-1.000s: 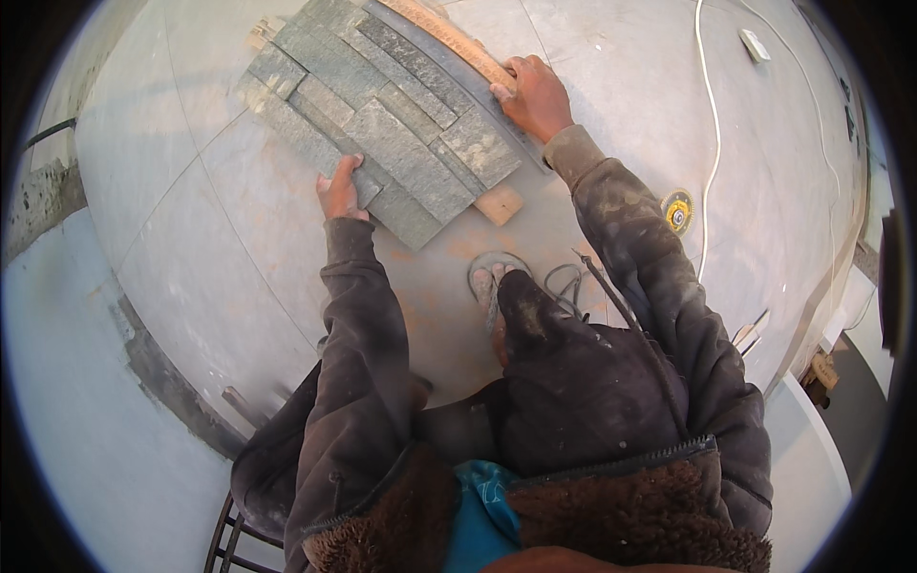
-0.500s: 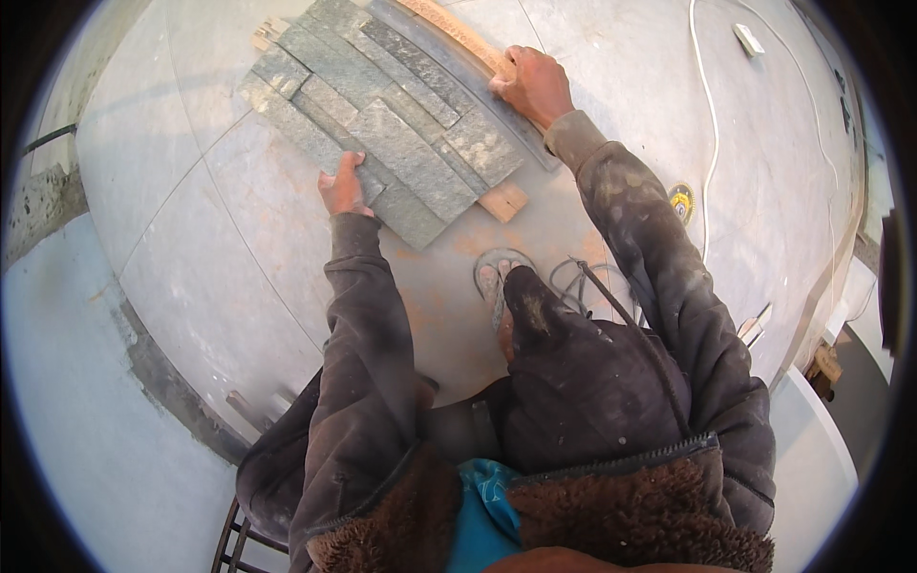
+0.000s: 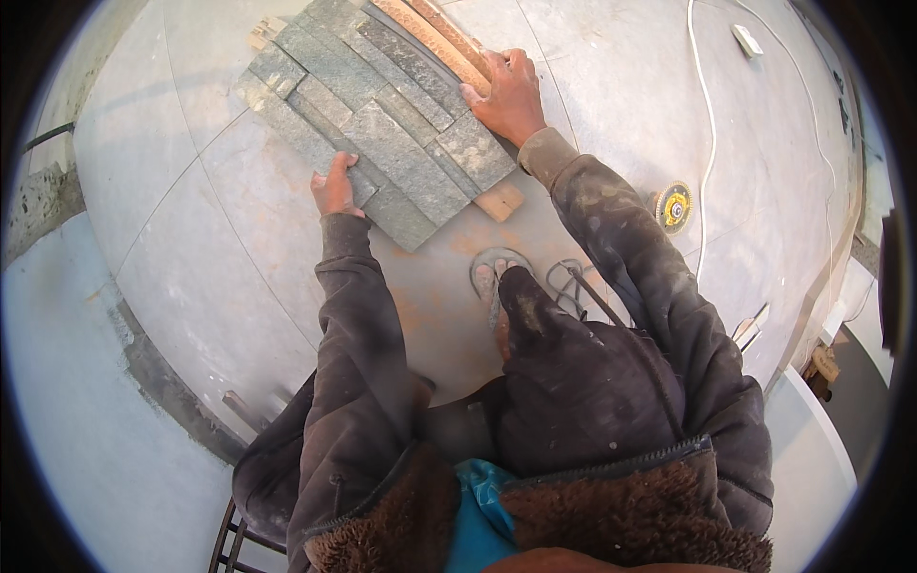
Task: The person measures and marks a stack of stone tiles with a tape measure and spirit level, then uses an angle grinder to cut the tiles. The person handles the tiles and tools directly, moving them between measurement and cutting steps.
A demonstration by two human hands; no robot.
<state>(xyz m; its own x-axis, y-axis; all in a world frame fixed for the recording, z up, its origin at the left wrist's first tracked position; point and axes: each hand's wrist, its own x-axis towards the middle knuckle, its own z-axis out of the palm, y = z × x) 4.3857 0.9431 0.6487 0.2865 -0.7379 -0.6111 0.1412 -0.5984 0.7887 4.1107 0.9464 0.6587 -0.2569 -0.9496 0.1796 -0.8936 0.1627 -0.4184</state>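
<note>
A panel of grey-green split stone strips (image 3: 382, 124), with stepped ends, lies aslant on the floor ahead of me. My left hand (image 3: 336, 187) grips its near left edge, thumb and a finger showing on top and the rest partly hidden. Along the panel's far right side runs a long orange-brown strip that looks like wood (image 3: 439, 40), tilted so that a face and an edge show. My right hand (image 3: 510, 97) is closed round the near end of this strip. A short wood block end (image 3: 500, 201) sticks out from under the panel's near right corner.
A yellow-rimmed cutting disc (image 3: 673, 208) lies on the grey tiled floor (image 3: 611, 57) right of my forearm. Past it runs a white cable (image 3: 709, 115), and a small white block (image 3: 748, 40) lies farther off. My sandalled foot (image 3: 494, 275) stands close to the panel, a thin dark cord (image 3: 567, 286) beside it.
My right hand has shifted left, bringing the orange-brown strip closer against the panel and tilting it. The grey band beside the panel is now mostly covered. More of the cutting disc shows.
</note>
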